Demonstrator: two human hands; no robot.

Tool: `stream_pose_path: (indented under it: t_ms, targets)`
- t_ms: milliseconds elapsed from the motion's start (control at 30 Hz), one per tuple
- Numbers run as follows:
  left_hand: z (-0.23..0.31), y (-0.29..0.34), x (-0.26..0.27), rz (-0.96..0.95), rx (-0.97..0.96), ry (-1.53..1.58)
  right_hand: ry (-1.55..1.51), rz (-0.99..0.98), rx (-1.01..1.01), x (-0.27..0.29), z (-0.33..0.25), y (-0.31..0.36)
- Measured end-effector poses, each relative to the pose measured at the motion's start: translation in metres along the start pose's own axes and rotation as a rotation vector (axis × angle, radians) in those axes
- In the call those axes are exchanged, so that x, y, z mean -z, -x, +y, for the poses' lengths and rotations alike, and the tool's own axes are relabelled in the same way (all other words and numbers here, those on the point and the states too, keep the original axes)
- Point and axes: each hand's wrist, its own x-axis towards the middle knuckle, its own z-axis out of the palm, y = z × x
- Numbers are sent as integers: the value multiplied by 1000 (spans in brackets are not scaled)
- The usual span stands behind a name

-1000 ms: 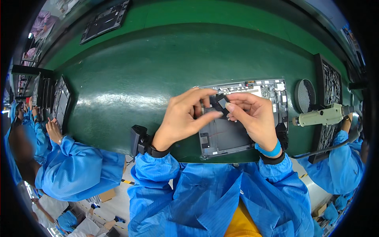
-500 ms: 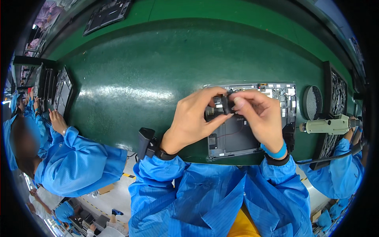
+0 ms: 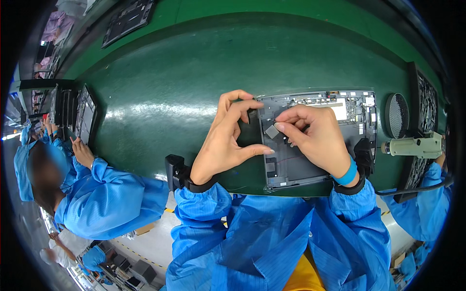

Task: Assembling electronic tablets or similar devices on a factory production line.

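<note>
The opened laptop chassis (image 3: 310, 167) lies flat on the green bench in front of me, its circuit parts along the far side. My right hand (image 3: 315, 138) is over its left half, thumb and index finger pinched together at a small grey square piece (image 3: 272, 131). That piece sits tilted, and its exact kind cannot be made out. My left hand (image 3: 225, 140) is at the chassis's left edge, thumb and fingers spread wide with nothing between them. Its index fingertip and thumb tip reach over the chassis rim. My right hand's other fingers are curled and partly hidden.
Right of the chassis stand a round mesh-lined dish (image 3: 397, 115), a dark tray of small parts (image 3: 427, 99) and a pale green power tool (image 3: 416, 147). At left, a co-worker's hand (image 3: 83, 153) is by several upright panels (image 3: 86, 116). Another chassis (image 3: 128, 20) lies at the far left.
My left hand has let go of the dark part both hands held and opened at the chassis edge. My right hand has moved slightly left and down, pinching the grey piece. The view has shifted slightly.
</note>
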Motion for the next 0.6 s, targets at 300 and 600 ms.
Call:
stream_pose_path:
  t_ms: [300, 600]
  targets:
    - [-1, -2, -10, 6, 75, 4, 125, 80, 54, -12, -1, 0]
    - [-3, -2, -12, 20, -44, -130, 303, 85, 211, -8, -5, 2]
